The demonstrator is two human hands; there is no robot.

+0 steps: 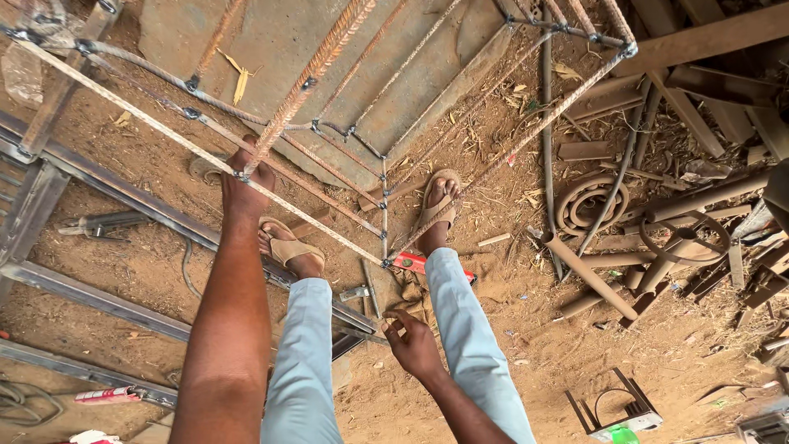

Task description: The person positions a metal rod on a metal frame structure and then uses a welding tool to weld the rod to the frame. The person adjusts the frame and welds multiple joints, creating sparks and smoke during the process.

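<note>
Here, left hand (245,177) grips the rebar cage (329,49) at its edge; right hand (413,344), fingers loosely curled and empty, hangs between the legs over bare dirt.

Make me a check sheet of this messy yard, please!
Surface: bare dirt ground.
Job's things: rebar cage, wire-tied at the joints, standing over the feet.
Clutter: red level, pliers, scrap pipe, steel rails.
Hands: left hand grips a cage bar; right hand hangs by the leg, whether it holds anything is unclear.
Cables: nothing seen for sure.
Surroundings: rusty scrap pile, concrete slab.
</note>
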